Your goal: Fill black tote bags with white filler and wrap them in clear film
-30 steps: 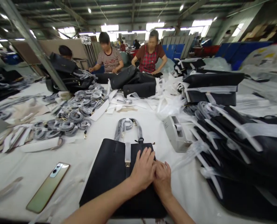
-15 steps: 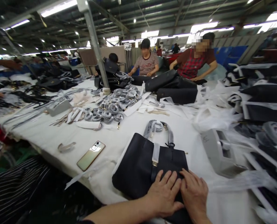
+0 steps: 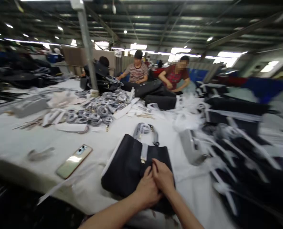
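Observation:
A black handbag (image 3: 122, 170) lies on the white-covered table, its handles pointing away from me. A wrapped strip (image 3: 144, 151) with a gold clasp (image 3: 143, 160) runs down its front. My left hand (image 3: 148, 190) and my right hand (image 3: 163, 176) meet over the bag, just below and right of the clasp. Both have their fingers drawn together at the tips; whatever is between them is hidden. A coiled strap in clear film (image 3: 145, 128) rests by the wrapped handles. Left of the bag lies a phone (image 3: 74, 161).
A grey tape dispenser (image 3: 191, 148) stands to the right, near black bag parts with white strips (image 3: 241, 156). Several coiled straps (image 3: 103, 109) are heaped behind, beside a metal post (image 3: 87, 51). Two people (image 3: 137, 71) work across the table among black bags (image 3: 160, 101).
My hands have gone from lying flat with fingers spread on the bag to fingers closed together near the clasp. The view has swung right, shifting the scene leftward.

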Demonstrator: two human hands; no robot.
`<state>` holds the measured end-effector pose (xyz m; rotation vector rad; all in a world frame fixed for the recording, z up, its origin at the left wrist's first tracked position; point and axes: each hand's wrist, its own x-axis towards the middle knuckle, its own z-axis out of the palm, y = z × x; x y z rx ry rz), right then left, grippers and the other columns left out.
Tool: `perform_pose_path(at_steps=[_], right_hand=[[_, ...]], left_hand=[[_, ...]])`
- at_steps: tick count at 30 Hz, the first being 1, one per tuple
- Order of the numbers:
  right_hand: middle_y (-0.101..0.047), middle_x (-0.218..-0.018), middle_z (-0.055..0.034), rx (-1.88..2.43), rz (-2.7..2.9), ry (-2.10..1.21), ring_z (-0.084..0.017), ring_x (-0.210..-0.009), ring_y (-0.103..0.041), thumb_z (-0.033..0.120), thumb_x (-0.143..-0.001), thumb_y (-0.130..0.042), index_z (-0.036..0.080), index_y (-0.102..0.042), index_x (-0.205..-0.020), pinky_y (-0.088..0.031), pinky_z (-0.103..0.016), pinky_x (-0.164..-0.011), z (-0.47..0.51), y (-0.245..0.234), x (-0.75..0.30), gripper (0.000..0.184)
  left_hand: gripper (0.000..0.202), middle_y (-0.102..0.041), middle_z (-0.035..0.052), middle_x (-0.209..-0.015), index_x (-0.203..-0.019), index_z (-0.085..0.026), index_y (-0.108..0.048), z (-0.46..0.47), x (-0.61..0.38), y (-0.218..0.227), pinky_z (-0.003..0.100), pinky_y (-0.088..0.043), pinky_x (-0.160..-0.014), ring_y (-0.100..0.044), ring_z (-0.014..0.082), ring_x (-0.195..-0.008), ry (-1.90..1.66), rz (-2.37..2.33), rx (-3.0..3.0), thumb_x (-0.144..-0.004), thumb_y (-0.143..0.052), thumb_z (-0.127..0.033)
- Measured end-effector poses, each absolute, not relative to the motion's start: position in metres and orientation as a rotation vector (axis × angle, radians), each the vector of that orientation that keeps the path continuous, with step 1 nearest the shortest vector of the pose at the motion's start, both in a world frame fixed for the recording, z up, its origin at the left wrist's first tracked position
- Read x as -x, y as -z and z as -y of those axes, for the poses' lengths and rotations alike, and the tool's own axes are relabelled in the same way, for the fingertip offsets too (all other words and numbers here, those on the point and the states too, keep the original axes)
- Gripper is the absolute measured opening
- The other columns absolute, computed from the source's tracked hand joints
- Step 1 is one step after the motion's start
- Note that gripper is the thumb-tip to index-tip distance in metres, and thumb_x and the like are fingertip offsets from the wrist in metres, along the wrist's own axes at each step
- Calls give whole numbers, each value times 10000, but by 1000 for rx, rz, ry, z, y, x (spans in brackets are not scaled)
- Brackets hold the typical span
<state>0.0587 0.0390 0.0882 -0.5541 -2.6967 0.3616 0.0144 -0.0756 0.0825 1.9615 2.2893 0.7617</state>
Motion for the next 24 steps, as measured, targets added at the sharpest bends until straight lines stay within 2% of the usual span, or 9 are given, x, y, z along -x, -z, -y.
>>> perform_pose_path(at_steps=[1, 3, 5, 7, 11, 17, 24], right_hand=[[-680, -1124, -114, 564, 2722, -324, -213, -1027, -621, 240, -920, -366, 159, -607, -1154, -443, -378, -942, -36, -91, -59, 345], [-663, -1183, -68, 549, 2785, -261, -198, -1125, -574, 249, -924, -397, 217, -613, -1140, -335, -412, -1056, -35, -95, -60, 307], [-627, -1252, -61, 529, 2834, -223, -214, -1213, -511, 287, -934, -407, 233, -616, -1120, -238, -474, -1102, -38, -98, -63, 285], [-596, -1295, -78, 504, 2867, -214, -232, -1251, -473, 341, -937, -417, 222, -614, -1117, -203, -498, -1104, -40, -101, -68, 292], [-574, -1325, -67, 478, 2872, -242, -218, -1261, -455, 423, -926, -442, 231, -602, -1147, -217, -445, -1099, -42, -102, -75, 333], [-614, -1269, -41, 549, 2786, -261, -193, -1216, -482, 394, -936, -420, 226, -636, -1059, -239, -377, -1082, -37, -97, -79, 300], [-660, -1187, -46, 591, 2724, -201, -188, -1146, -532, 341, -916, -454, 207, -663, -987, -296, -345, -1036, -32, -96, -78, 258]], left_hand=[[612, -355, 69, -1506, -1493, -266, -171, 75, -17, -76, 483, -214, -1142, -277, 273, -1399, -772, -2294, -1967, -949, -324, -500], [614, -402, 87, -1478, -1480, -247, -231, 72, -20, -64, 484, -228, -1131, -329, 278, -1371, -786, -2327, -1998, -938, -369, -500], [612, -440, 97, -1452, -1462, -228, -291, 71, -22, -55, 480, -251, -1117, -371, 281, -1343, -778, -2375, -2042, -928, -392, -511], [599, -480, 107, -1421, -1442, -213, -343, 71, -23, -51, 479, -273, -1101, -404, 283, -1316, -756, -2416, -2108, -927, -394, -515], [561, -534, 120, -1369, -1410, -200, -407, 73, -23, -49, 479, -303, -1075, -427, 293, -1294, -719, -2467, -2240, -923, -430, -478], [542, -563, 110, -1339, -1375, -188, -460, 73, -23, -43, 475, -318, -1064, -409, 300, -1300, -732, -2495, -2277, -901, -477, -451], [574, -520, 103, -1385, -1412, -208, -408, 75, -22, -41, 477, -221, -1106, -332, 308, -1347, -738, -2432, -2240, -904, -457, -470]])
